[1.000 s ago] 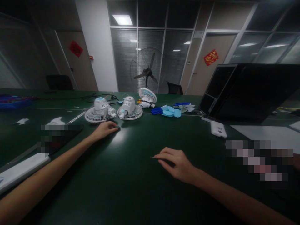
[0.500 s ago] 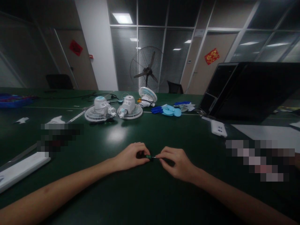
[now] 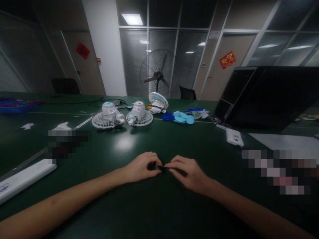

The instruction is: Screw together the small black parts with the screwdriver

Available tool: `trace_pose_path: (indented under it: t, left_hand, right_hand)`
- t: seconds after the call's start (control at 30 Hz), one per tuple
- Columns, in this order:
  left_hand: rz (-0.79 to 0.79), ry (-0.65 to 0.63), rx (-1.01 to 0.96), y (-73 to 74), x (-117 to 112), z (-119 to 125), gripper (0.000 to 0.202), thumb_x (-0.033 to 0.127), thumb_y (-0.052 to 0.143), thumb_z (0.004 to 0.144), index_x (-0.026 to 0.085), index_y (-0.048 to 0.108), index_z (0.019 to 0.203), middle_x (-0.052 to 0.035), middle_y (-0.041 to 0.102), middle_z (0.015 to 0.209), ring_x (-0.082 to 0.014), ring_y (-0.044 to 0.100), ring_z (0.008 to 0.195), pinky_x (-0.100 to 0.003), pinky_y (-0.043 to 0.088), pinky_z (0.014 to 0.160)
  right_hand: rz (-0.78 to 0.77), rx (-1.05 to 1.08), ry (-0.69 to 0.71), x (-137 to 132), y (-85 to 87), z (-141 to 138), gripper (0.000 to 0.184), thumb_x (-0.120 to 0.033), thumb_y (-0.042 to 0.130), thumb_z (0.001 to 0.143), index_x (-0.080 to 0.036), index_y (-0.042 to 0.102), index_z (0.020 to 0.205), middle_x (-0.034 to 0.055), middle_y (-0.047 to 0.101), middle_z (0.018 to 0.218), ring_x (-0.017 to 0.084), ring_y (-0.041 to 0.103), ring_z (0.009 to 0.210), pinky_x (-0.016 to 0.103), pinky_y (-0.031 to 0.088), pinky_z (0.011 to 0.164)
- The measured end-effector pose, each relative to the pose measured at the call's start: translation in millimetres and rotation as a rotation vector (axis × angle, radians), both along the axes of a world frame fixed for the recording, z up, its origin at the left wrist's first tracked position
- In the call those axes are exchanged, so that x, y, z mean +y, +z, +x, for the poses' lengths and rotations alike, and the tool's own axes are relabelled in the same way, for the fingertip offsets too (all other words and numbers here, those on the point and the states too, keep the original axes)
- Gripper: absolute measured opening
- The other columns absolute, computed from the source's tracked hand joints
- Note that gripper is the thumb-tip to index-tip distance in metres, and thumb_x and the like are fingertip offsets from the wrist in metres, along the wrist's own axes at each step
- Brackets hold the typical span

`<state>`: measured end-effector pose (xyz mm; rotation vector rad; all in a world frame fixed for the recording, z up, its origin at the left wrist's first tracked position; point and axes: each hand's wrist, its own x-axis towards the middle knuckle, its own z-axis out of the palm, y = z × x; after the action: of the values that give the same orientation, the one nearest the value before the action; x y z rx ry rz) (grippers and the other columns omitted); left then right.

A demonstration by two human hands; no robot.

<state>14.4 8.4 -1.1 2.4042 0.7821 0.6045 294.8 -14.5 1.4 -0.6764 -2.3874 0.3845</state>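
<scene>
One blue tray, far left on the green tabletop; contents too blurred for me to itemise. One small white scrap, lying nearer me. One long white object, slanting in from the left edge, dark mark at its near end. One crumpled white piece, beyond that object. One thin metal strip, angled towards the fans. One white fan unit, grille down, pale blue patch on top. One second fan unit, likewise grille down, just beside the first.

One left hand, mine to follow from afar: thumb and fingers closed on a small green part, mostly hidden at the fingertips, low over the middle of the tabletop. One third fan unit, tilted, dark cord about it; one large standing fan behind. One thin metal piece, reaching from the right hand towards the green part; whether the two touch, I cannot tell. Grip of that hand: pinched on the metal piece between thumb and forefinger.

One light blue fan blade, near the back. One white device, lying flat. One large black case, leaning. One white sheet, far right.
</scene>
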Motion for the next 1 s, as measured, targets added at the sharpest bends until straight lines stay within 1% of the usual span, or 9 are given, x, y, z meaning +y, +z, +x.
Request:
trace_pose_path:
  t: [0.27,0.4,0.5,0.57,0.6,0.67,0.8,0.9,1.0]
  left_hand:
    - [0.08,0.002,0.031,1.5,-8.2,1.9,0.021,0.028,0.072,0.095,0.024,0.068,0.115,-0.0063,0.068,0.111,-0.0249,0.062,0.104,-0.039,0.049,0.091]
    - [0.034,-0.031,0.038,5.5,-9.5,-0.9,0.019,0.03,0.068,0.1,0.025,0.066,0.118,-0.0063,0.066,0.114,-0.0239,0.063,0.105,-0.036,0.05,0.09]
    - [-0.028,-0.132,0.046,8.5,1.5,-13.1,0.019,0.029,0.061,0.106,0.026,0.066,0.124,-0.0072,0.065,0.121,-0.023,0.063,0.111,-0.035,0.05,0.095]
    - [-0.034,-0.136,0.038,7.1,18.4,-29.6,0.02,0.029,0.057,0.108,0.026,0.066,0.126,-0.008,0.064,0.123,-0.023,0.063,0.114,-0.035,0.049,0.098]
    - [-0.025,-0.101,0.035,5.2,29.5,-41.0,0.021,0.029,0.055,0.108,0.025,0.067,0.126,-0.0086,0.064,0.123,-0.0233,0.063,0.114,-0.036,0.049,0.098]
    - [0.012,0.023,0.049,-0.2,54.7,-70.5,0.023,0.034,0.055,0.108,0.024,0.068,0.124,-0.0093,0.066,0.12,-0.0245,0.064,0.11,-0.037,0.05,0.096]
    - [0.071,0.401,0.081,-10.2,99.3,-145.8,0.033,0.048,0.059,0.101,0.023,0.072,0.118,-0.0095,0.068,0.117,-0.0279,0.066,0.103,-0.038,0.052,0.09]
    - [0.139,0.589,0.06,-13.9,115.3,-195.4,0.046,0.059,0.062,0.093,0.019,0.074,0.112,-0.0113,0.071,0.11,-0.0296,0.067,0.094,-0.039,0.053,0.085]
    - [0.146,0.705,0.052,-15.6,119.9,-224.1,0.057,0.07,0.064,0.084,0.019,0.075,0.108,-0.0109,0.073,0.103,-0.0297,0.068,0.087,-0.038,0.054,0.082]
  right_hand:
    - [0.038,0.008,-0.022,-0.7,1.6,0.3,0.026,-0.018,0.062,0.102,-0.021,0.073,0.125,0.008,0.074,0.108,0.019,0.072,0.091,0.029,0.058,0.077]
    - [0.028,0.008,-0.018,-1.0,1.5,0.5,0.027,-0.017,0.062,0.102,-0.022,0.073,0.126,0.0079,0.073,0.109,0.018,0.072,0.091,0.028,0.058,0.076]
    - [0.028,0.0,-0.027,-1.3,1.1,1.0,0.027,-0.018,0.062,0.102,-0.022,0.073,0.126,0.0076,0.073,0.109,0.018,0.071,0.091,0.029,0.057,0.076]
    - [0.022,0.0,-0.022,-1.7,0.9,1.4,0.027,-0.018,0.062,0.103,-0.022,0.073,0.127,0.0072,0.073,0.109,0.018,0.071,0.092,0.029,0.057,0.077]
    - [0.015,0.004,-0.017,-1.9,0.9,1.5,0.027,-0.018,0.062,0.103,-0.022,0.073,0.127,0.007,0.072,0.11,0.018,0.071,0.092,0.029,0.058,0.078]
    - [-0.005,0.013,-0.009,-2.5,1.3,1.7,0.028,-0.018,0.061,0.104,-0.022,0.072,0.129,0.0068,0.072,0.111,0.018,0.071,0.093,0.029,0.058,0.079]
    - [-0.029,0.016,0.005,-3.5,2.6,1.5,0.028,-0.019,0.06,0.105,-0.021,0.072,0.13,0.0073,0.072,0.112,0.018,0.071,0.093,0.029,0.059,0.078]
    - [-0.028,0.006,0.007,-3.7,2.6,1.5,0.028,-0.019,0.06,0.105,-0.021,0.072,0.13,0.0074,0.072,0.111,0.018,0.071,0.093,0.029,0.059,0.078]
    - [-0.029,0.002,0.008,-3.5,2.4,1.6,0.027,-0.018,0.061,0.105,-0.021,0.072,0.129,0.0074,0.072,0.111,0.017,0.071,0.092,0.028,0.059,0.077]
